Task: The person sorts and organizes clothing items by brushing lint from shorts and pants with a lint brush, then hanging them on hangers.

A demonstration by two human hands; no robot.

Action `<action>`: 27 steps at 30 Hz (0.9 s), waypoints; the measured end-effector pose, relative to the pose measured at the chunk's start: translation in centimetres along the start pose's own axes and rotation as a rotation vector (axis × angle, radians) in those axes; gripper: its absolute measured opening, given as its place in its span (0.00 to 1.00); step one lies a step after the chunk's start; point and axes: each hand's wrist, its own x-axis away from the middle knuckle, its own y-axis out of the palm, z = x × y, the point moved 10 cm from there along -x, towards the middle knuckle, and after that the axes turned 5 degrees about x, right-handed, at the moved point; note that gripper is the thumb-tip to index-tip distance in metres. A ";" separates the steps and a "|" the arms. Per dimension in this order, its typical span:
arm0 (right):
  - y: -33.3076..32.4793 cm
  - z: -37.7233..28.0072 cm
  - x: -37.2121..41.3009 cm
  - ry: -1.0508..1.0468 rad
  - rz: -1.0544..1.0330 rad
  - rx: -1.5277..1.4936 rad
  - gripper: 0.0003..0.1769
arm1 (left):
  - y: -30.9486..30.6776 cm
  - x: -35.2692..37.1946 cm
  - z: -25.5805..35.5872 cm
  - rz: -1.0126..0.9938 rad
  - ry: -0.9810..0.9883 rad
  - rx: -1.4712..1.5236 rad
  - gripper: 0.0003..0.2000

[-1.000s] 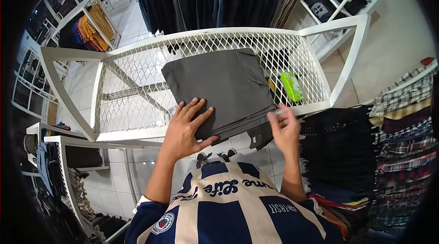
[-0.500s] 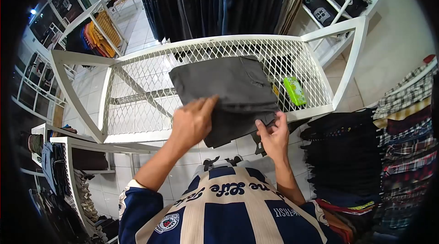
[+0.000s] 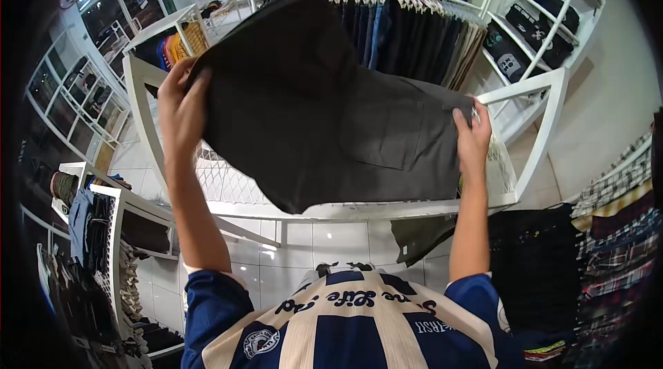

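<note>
A pair of dark grey pants (image 3: 297,106) is spread out in the air between my two hands, above the white mesh rack. Near its upper left edge my left hand (image 3: 183,110) grips the cloth, fingers partly behind it. My right hand (image 3: 474,135) pinches the corner at the right end, thumb in front. A pocket outline (image 3: 383,134) shows on the right part of the cloth. The upper left part is raised and blurs into shadow. Most of the mesh is hidden behind the fabric.
The white mesh rack (image 3: 231,179) has raised frame ends on both sides. Behind it hang several pairs of pants (image 3: 421,37) on a rail. Folded plaid shirts (image 3: 615,231) and a dark clothing stack (image 3: 535,258) stand at the right. An olive cloth (image 3: 421,238) hangs below the rack's front edge.
The pants were folded on the mesh rack; now they are lifted and opened out. My left hand has moved up and left, my right hand up and right. The view has tilted upward.
</note>
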 end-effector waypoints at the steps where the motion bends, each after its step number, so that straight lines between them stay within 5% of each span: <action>1: 0.7 0.2 -1.7 0.071 -0.042 -0.007 0.25 | -1.7 0.4 -1.7 0.011 -0.063 0.036 0.14; 4: 2.9 1.5 -6.6 0.049 -0.173 0.104 0.24 | -4.8 3.8 -9.5 0.053 -0.344 0.107 0.16; 6: 3.7 4.3 -8.5 0.074 -0.236 0.318 0.26 | -5.0 7.1 -13.7 -0.039 -0.382 -0.229 0.19; 7: 3.5 5.9 -9.0 0.091 -0.242 0.505 0.28 | -4.7 9.5 -15.3 -0.129 -0.565 -0.401 0.23; 11: -1.0 6.8 -4.3 -0.107 -0.219 1.110 0.32 | -3.1 15.6 -14.0 -0.165 -0.271 -0.725 0.27; 15: -6.2 5.5 4.4 -0.088 -0.066 1.563 0.34 | 1.2 18.0 -8.9 -0.198 -0.173 -0.616 0.22; 19: -7.6 8.0 6.1 -0.030 -0.073 1.348 0.31 | 7.4 18.9 -6.9 -0.340 -0.106 -0.462 0.22; 21: -6.7 6.5 6.5 -0.173 -0.010 1.349 0.28 | 10.3 19.4 -6.4 -0.431 -0.064 -0.402 0.22; 24: -1.1 1.0 8.0 -0.339 0.017 1.147 0.27 | 13.7 20.4 -6.4 -0.545 -0.002 -0.431 0.26; 26: 4.9 0.0 10.1 -0.337 -0.152 0.954 0.28 | 14.7 21.4 -6.8 -0.558 0.004 -0.507 0.28; 27: 8.4 -1.0 12.4 -0.512 -0.219 0.835 0.30 | 15.2 21.8 -7.2 -0.565 0.009 -0.584 0.30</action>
